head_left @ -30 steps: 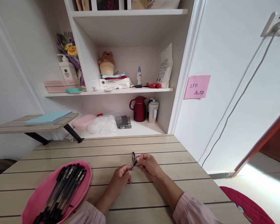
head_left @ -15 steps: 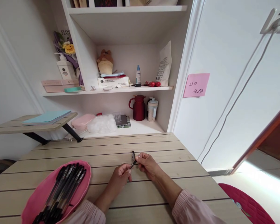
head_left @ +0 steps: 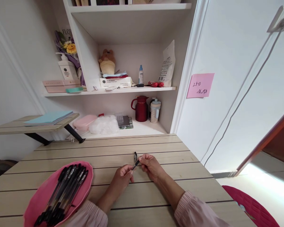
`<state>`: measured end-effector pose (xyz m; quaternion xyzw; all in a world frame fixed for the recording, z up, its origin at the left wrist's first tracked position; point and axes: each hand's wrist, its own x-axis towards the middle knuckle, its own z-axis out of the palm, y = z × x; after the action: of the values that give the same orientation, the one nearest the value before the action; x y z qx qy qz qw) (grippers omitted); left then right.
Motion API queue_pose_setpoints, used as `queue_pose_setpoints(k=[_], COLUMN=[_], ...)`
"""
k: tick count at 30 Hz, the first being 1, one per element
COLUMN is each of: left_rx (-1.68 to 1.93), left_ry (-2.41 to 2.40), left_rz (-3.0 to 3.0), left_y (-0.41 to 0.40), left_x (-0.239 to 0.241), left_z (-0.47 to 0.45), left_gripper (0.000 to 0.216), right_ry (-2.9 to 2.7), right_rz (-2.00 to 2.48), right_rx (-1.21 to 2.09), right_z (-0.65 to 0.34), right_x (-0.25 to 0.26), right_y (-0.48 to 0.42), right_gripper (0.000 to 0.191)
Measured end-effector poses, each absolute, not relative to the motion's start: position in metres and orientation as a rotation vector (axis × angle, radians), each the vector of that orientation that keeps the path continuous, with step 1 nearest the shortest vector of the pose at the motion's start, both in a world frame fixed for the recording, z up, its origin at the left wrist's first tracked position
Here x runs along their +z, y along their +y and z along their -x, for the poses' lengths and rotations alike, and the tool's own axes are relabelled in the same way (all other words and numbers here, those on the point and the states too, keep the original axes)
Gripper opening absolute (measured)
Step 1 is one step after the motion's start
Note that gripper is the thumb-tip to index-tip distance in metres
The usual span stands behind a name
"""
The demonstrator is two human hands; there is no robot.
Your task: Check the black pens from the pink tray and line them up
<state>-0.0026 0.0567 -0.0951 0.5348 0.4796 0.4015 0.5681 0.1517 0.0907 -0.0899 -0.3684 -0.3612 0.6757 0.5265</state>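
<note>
A slim black pen (head_left: 135, 165) slants between my two hands over the middle of the table. My left hand (head_left: 123, 175) pinches its lower, clearer part between thumb and fingers. At the upper dark end, the thumb and fingertips of my right hand (head_left: 150, 164) are closed; they cover the tip. Just beyond the pen, by my right fingertips, is a small black oval piece (head_left: 135, 156) that looks like a pen cap; whether it touches the pen I cannot tell. To the left, a pink scalloped plate (head_left: 34, 201) holds several black capped pens (head_left: 65, 190) in a pile.
A low wooden riser (head_left: 61, 125) with blue paper (head_left: 49, 117) stands at the back left. Behind the table, shelves hold a red jug (head_left: 141, 109), a cup (head_left: 155, 111) and a pink box (head_left: 85, 122). A red stool (head_left: 251, 206) is at the right.
Both hands keep their grip on the pen with hardly any movement. The whole view has shifted very slightly.
</note>
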Motion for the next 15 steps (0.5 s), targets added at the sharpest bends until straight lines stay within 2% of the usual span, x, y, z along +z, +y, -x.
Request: queue_pose_setpoints(k=[8,15], left_rx=[0.955,1.035], left_ry=[1.135,1.188], left_rz=[-1.264,-1.287], left_y=[0.0548,0.0522], left_x=[-0.0904,-0.0888], left_z=[0.0024,-0.0026], left_gripper=[0.033,0.022], right_ry=[-0.874,-0.894], right_rz=[0.843,0.86], right_rx=[1.609,1.565], right_z=[-0.1523,-0.1533], right_x=[-0.0893,-0.093], right_y=[0.0907,0.0912], right_gripper=[0.032,0.037])
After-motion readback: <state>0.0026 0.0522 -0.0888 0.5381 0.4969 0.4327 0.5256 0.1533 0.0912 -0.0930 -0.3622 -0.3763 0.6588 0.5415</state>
